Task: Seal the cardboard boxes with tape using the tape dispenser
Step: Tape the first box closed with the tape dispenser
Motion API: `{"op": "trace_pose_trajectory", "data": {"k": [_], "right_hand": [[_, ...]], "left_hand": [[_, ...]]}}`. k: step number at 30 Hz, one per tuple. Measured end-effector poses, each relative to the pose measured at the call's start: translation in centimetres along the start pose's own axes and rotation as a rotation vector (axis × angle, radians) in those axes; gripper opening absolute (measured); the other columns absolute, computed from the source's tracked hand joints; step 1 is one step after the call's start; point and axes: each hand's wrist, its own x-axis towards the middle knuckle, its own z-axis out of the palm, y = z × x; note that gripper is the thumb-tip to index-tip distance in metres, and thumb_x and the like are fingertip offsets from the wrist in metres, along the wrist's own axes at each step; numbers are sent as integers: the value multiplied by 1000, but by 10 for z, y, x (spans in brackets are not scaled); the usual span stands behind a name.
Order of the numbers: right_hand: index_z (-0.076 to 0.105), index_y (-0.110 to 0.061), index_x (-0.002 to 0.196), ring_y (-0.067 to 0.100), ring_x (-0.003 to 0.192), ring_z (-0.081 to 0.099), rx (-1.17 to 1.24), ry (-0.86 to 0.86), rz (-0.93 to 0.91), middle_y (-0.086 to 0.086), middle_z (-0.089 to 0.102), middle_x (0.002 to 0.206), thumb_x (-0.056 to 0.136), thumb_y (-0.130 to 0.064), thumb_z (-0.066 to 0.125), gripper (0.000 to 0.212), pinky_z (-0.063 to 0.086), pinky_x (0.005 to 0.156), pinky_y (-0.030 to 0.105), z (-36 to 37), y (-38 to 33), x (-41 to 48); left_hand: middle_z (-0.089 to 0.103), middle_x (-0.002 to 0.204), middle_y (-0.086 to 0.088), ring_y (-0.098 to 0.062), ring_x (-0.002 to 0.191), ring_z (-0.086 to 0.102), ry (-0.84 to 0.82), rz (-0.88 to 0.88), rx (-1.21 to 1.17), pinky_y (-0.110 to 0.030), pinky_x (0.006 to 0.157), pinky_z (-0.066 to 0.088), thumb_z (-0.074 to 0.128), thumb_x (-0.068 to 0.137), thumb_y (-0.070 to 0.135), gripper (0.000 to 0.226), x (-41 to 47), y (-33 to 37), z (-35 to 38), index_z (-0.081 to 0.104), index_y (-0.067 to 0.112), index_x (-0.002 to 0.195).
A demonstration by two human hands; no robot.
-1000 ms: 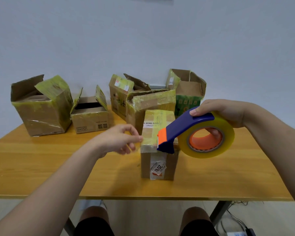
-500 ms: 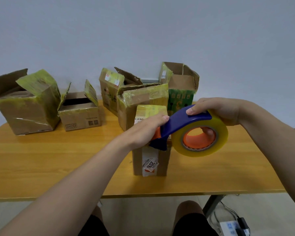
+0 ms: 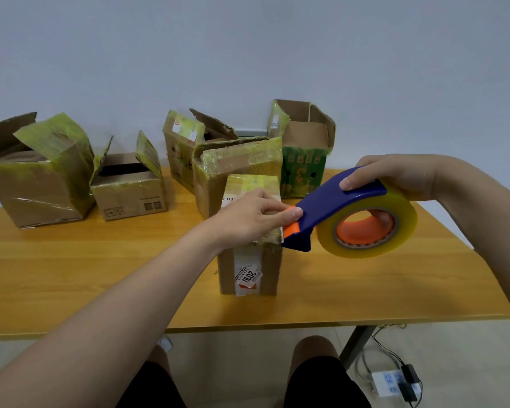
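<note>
The left hand point(image 3: 253, 219), a second ago apart at the left of the near cardboard box point(image 3: 249, 260), now lies over its tape-wrapped top. Its fingers point(image 3: 294, 213) are stretched to the orange nose of the tape dispenser point(image 3: 330, 207); whether they pinch tape cannot be told. The right hand point(image 3: 401, 178) stays curled round the smooth blue plastic handle, just right of the box. The glossy yellowish tape roll point(image 3: 407, 214) is round. Crumpled open boxes point(image 3: 130, 195) stand far on the wooden bench point(image 3: 71, 260).

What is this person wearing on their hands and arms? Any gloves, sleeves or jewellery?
Nothing: the left hand and right hand are bare, with no gloves, rings or watch visible. The left forearm and right forearm are uncovered; no sleeve appears in frame.
</note>
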Motion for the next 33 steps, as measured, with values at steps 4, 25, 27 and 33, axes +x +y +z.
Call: {"op": "trace_pose_trajectory", "data": {"k": [4, 25, 27, 33], "right_hand": [[78, -13, 75, 33, 60, 57, -19, 61, 37, 19, 67, 74, 59, -56, 77, 45, 52, 59, 32, -1, 3, -8], [75, -5, 94, 31, 55, 59, -247, 83, 176, 26, 66, 77, 87, -45, 68, 41, 55, 63, 35, 14, -54, -1], [75, -6, 95, 31, 56, 61, -237, 64, 188, 26, 67, 79, 75, -50, 72, 48, 55, 65, 36, 14, -55, -5], [76, -14, 91, 30, 56, 63, -218, 55, 201, 22, 70, 80, 70, -51, 69, 43, 55, 67, 36, 11, -52, -10]], "left_hand": [[51, 118, 14, -11, 117, 44, 104, -32, 134, -40, 96, 45, 41, 70, 91, 74, 4, 5, 9, 72, 39, 113], [55, 128, 19, -1, 122, 50, 5, 19, -37, -37, 105, 45, 67, 70, 71, 45, 2, -2, -6, 79, 37, 98], [56, 127, 19, -2, 121, 51, 27, 32, -33, -40, 104, 47, 66, 69, 72, 46, 3, -3, -4, 79, 38, 97], [57, 124, 19, -6, 121, 52, 77, 45, -9, -43, 101, 50, 65, 69, 75, 48, 4, -3, 1, 78, 40, 98]]}}
